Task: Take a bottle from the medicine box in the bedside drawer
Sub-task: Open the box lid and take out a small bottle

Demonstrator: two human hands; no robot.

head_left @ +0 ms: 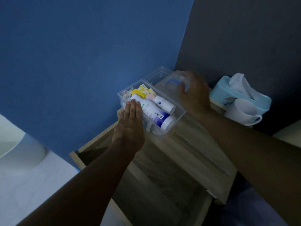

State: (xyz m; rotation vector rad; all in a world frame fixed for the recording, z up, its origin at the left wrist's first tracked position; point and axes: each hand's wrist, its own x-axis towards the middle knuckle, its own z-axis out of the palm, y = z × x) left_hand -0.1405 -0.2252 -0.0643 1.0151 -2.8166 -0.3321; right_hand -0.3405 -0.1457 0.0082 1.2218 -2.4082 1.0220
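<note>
A clear plastic medicine box (179,114) stands on the wooden bedside table (192,154), its lid (160,75) with a blue handle folded back. Inside lie a large white and blue bottle (154,114), a small white bottle (164,103) and yellow packets (141,92). My left hand (130,126) is flat against the box's left side, fingertips touching the large bottle, holding nothing. My right hand (193,93) is blurred behind the box by the lid. Its fingers curl around a small pale item (184,84) that I cannot identify.
The drawer (156,190) below the tabletop is pulled out towards me. A light blue tissue box (226,93) and a white mug (242,113) stand at the table's right back. A blue wall is behind, and white bedding (24,176) lies at the left.
</note>
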